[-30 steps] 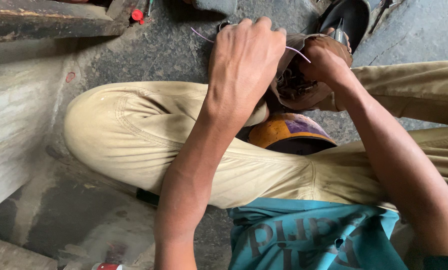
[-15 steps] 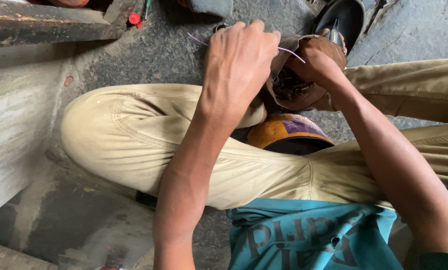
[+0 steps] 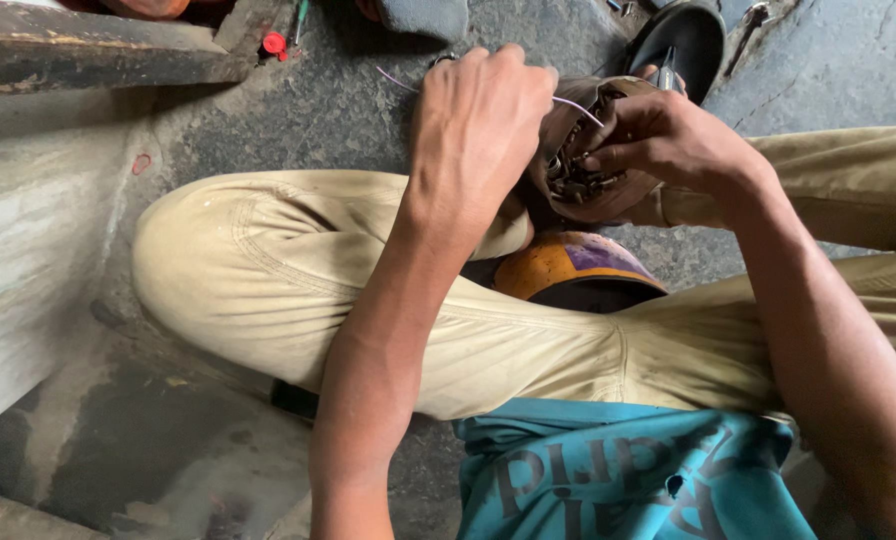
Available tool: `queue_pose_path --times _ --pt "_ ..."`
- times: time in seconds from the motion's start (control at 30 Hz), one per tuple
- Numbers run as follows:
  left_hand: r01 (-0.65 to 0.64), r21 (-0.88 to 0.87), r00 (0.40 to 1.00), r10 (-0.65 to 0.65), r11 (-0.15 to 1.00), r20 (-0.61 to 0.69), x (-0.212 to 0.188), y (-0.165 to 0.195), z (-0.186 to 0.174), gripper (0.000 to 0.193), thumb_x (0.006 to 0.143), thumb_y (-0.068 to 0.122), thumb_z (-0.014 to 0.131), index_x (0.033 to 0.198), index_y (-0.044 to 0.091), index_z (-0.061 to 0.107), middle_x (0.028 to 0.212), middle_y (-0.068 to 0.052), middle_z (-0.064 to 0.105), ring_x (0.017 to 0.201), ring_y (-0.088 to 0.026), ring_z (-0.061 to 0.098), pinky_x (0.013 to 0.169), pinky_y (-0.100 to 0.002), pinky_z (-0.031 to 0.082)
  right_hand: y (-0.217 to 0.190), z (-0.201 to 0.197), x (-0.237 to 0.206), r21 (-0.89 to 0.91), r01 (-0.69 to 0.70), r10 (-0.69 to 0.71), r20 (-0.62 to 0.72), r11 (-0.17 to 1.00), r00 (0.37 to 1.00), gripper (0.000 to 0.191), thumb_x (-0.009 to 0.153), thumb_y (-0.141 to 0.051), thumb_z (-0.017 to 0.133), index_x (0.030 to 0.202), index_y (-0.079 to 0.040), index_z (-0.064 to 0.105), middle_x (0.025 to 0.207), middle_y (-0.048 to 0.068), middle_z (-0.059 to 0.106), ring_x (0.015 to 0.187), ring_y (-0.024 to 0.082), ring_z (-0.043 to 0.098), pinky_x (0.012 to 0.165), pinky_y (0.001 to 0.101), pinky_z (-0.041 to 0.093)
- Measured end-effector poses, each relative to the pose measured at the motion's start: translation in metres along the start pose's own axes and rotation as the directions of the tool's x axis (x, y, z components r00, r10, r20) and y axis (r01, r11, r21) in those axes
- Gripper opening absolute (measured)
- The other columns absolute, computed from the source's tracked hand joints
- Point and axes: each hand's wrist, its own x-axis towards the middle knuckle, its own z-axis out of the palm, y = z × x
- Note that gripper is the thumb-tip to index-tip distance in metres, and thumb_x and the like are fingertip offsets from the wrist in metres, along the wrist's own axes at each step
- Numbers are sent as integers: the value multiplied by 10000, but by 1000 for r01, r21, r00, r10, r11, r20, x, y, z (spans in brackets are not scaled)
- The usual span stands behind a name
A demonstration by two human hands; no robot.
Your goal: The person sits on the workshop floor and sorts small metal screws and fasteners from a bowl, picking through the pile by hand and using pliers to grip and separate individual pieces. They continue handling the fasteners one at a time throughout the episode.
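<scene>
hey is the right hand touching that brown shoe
Touching. The head view shows the right hand with its fingers pressed on the laced opening of the brown shoe.

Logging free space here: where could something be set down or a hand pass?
Bare floor lies between the bent knee and the red cap. It is crowded where the left hand and right hand work the brown shoe.

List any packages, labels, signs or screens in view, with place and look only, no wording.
Printed lettering on the teal shirt: bottom centre, dark grey block shapes on teal cloth, upside down to the camera.
No packages, signs or screens show elsewhere.
</scene>
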Motion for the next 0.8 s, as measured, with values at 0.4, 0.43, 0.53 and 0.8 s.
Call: queue_pose_path --times 0.4,0.43,0.53,0.8 --pt "-24 -38 999 23 999 -43 -3 -2 -8 149 899 236 702 795 133 732 745 -73 647 730 -235 678 638 -418 522 17 -13 5 258 129 -142 32 958 989 130 884 28 707 1005 -13 733 1049 65 772 1016 122 718 978 289 555" --pt "-26 -32 999 24 999 -33 -3 -2 -8 156 905 237 702 792 132 728 756 -75 649 740 -233 679 644 -416 522 16 -13 5 265 126 -141 39 956 989 130 889 20 707 1014 -11 729 1045 63 773 1019 124 722 979 293 558" --pt "-24 -21 999 24 999 -29 -4 -2 -8 170 914 238 706 782 132 717 776 -74 651 762 -232 679 661 -414 520 14 -14 3 210 114 -126 45 971 991 153 906 -11 705 1056 -14 733 1027 62 776 1014 130 729 970 301 563" --pt "-43 -22 995 41 999 -94 -6 -1 -8 179 903 263 716 782 130 714 777 -70 649 776 -240 679 679 -422 522 14 4 18 -493 75 -95 -14 867 995 263 869 -133 729 1108 -25 749 965 148 763 882 263 731 809 388 556"
